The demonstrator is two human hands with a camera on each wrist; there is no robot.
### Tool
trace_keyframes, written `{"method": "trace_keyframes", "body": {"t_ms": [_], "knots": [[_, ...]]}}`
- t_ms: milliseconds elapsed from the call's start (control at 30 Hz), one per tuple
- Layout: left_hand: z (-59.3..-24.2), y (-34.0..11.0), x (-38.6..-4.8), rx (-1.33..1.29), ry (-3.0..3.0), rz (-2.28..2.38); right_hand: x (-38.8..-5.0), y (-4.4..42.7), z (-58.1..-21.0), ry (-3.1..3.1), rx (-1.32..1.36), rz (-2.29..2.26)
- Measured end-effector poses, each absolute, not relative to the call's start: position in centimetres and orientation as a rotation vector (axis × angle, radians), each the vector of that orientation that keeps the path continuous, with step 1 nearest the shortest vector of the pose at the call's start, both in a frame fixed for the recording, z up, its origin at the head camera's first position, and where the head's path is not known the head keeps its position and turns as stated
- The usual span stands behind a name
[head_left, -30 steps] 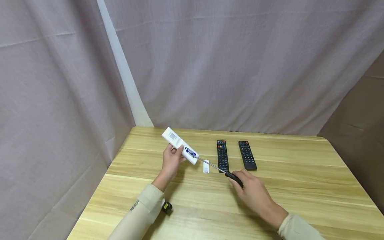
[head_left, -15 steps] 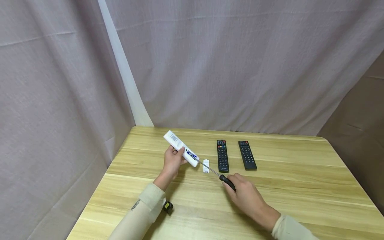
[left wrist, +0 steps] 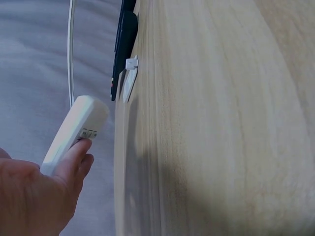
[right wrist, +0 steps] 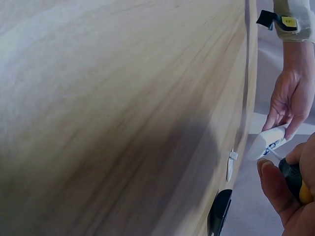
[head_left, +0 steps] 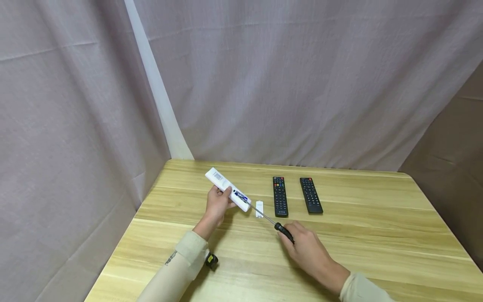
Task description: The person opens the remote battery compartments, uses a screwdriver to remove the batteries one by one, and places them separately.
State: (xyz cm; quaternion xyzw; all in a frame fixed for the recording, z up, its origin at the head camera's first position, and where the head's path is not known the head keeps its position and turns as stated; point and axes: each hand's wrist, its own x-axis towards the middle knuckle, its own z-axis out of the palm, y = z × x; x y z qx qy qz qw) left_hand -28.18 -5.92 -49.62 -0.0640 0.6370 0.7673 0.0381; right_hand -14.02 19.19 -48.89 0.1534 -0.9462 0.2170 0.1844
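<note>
White remote (head_left: 222,180): one, held above the left-centre of the surface (head_left: 358,243), back face up, buttons downward. It slants from far left to near right, the near end lower; the tilt probably serves to offer the uncovered battery bay (head_left: 240,196) to the tool. Blue and silver batteries show inside.

Screwdriver (head_left: 282,230): one, long thin shaft, black handle with some yellow. The shaft points far left, its tip at the near-right end of the bay; whether it touches a battery cannot be told. The length presumably lets a narrow tip work where fingers fit poorly.

Left grip (head_left: 216,205): holding the white remote from its near-left side, thumb on the back face, fingers underneath, likely to steady it while leaving the bay unblocked. Forearm enters from near left.

Right grip (head_left: 308,248): wrapped about the screwdriver handle, thumb and fingers closed on it. Forearm enters from near right.

Small white cover (head_left: 259,209): one, on the surface, just right of the white remote's near end; apparently the bay's lid, laid aside within reach.

Black remotes (head_left: 280,196): two, further right, side by side and apart, buttons up, seemingly parked outside the work.

Curtain (head_left: 286,84): grey-mauve, behind the far edge.
</note>
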Motion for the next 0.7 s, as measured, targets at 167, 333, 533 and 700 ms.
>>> {"method": "trace_keyframes", "body": {"t_ms": [167, 333, 533, 700], "knots": [[-49.68, -5.86, -28.13, -0.182, 1.946, 2.339, -13.88, 19.07, -49.13, -2.702, 0.405, 0.627], [-49.83, -5.89, -28.14, -0.168, 1.956, 2.317, -13.79, 19.11, -49.36, -2.714, 0.401, 0.62], [-49.8, -6.0, -28.2, -0.169, 1.967, 2.305, -13.78, 19.3, -49.57, -2.648, 0.439, 0.608], [-50.03, -6.04, -28.17, -0.182, 1.97, 2.299, -13.6, 19.46, -49.66, -2.631, 0.451, 0.61]]}}
